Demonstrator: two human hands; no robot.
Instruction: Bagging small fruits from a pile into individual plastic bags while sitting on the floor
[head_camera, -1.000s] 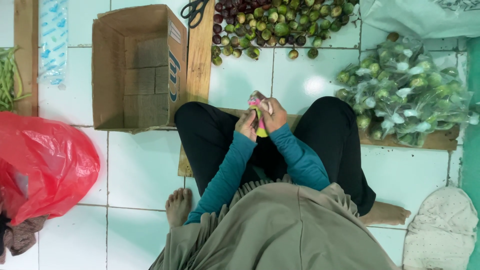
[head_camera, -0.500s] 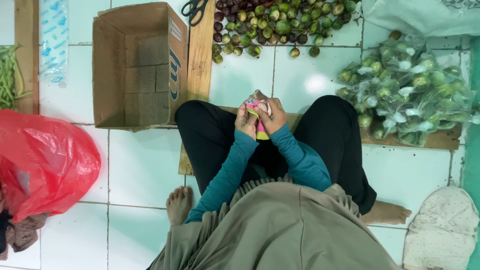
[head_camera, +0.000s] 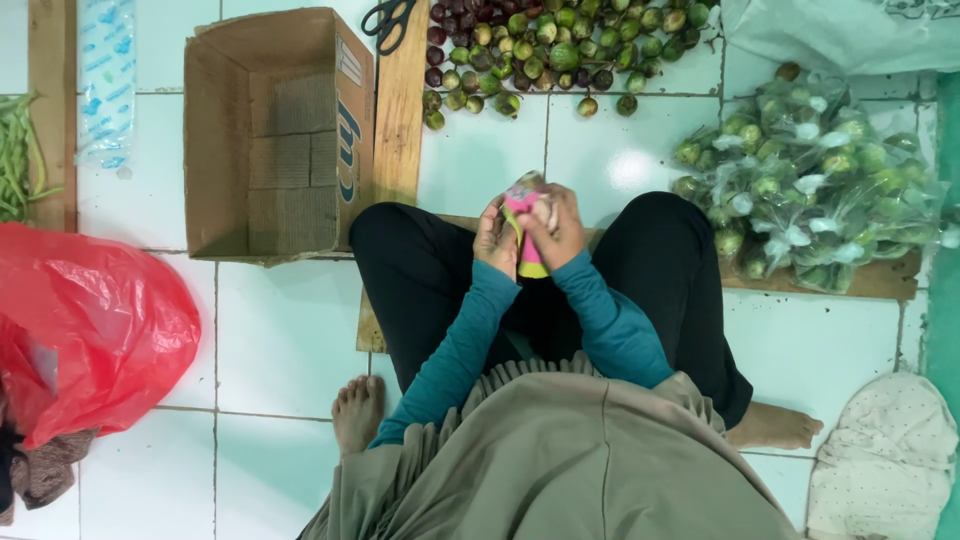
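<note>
Bright, even light over my white tile floor (head_camera: 290, 330); a glare spot glints upper centre, shadows stay soft, focus sharp throughout.

Both arms bent, elbows in, forearms angled fwd to meet over the lap. Left hand (head_camera: 495, 235) & right hand (head_camera: 558, 228) pressed close together, fingers curled shut in a pinch grip.

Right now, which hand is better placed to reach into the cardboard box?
Probably the left hand: the box lies open on that side. The right hand would have to cross over. Both hold a pink item.
</note>
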